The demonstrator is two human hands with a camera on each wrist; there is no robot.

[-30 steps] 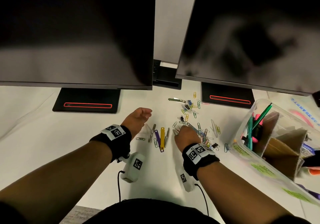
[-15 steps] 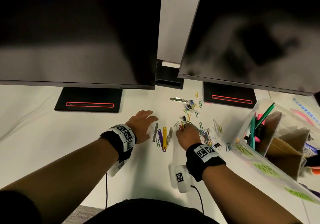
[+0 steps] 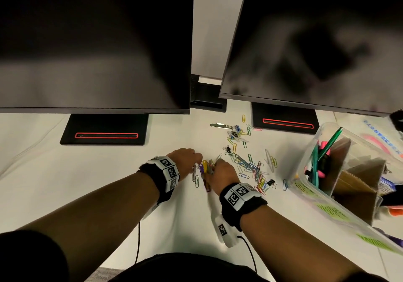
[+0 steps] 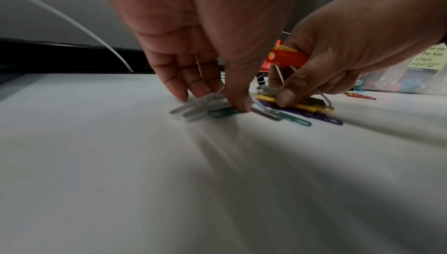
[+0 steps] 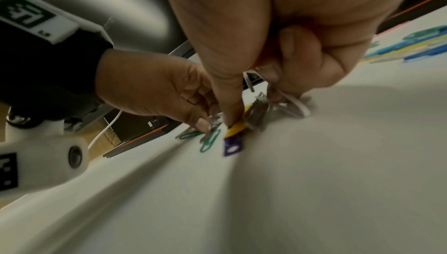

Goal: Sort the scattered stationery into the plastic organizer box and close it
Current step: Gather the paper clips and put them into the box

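My left hand (image 3: 197, 162) and right hand (image 3: 214, 165) meet over a small bundle on the white desk. In the left wrist view my left hand (image 4: 210, 101) pinches white paper clips (image 4: 193, 109) between fingers and thumb, the thumb on a green clip (image 4: 220, 112). My right hand (image 4: 302, 89) grips a yellow strip fastener (image 4: 304, 106) lying on a purple one (image 4: 321, 117), with grey strips and white clips under its curled fingers (image 5: 290, 63). The clear plastic organizer box (image 3: 305, 172) stands open at the right, holding green pens (image 3: 329, 142) and cardboard dividers.
Many coloured paper clips (image 3: 250, 166) and small binder clips lie scattered right of my hands, up to a silver strip (image 3: 220, 125). Two dark monitors hang over the desk's back on black stands (image 3: 104, 131) (image 3: 285, 121). A white cable (image 4: 72, 24) runs behind.
My left hand has slid right onto the clips beside the strips. My right hand moved left, so the two hands now close in on the yellow and purple strips from both sides.
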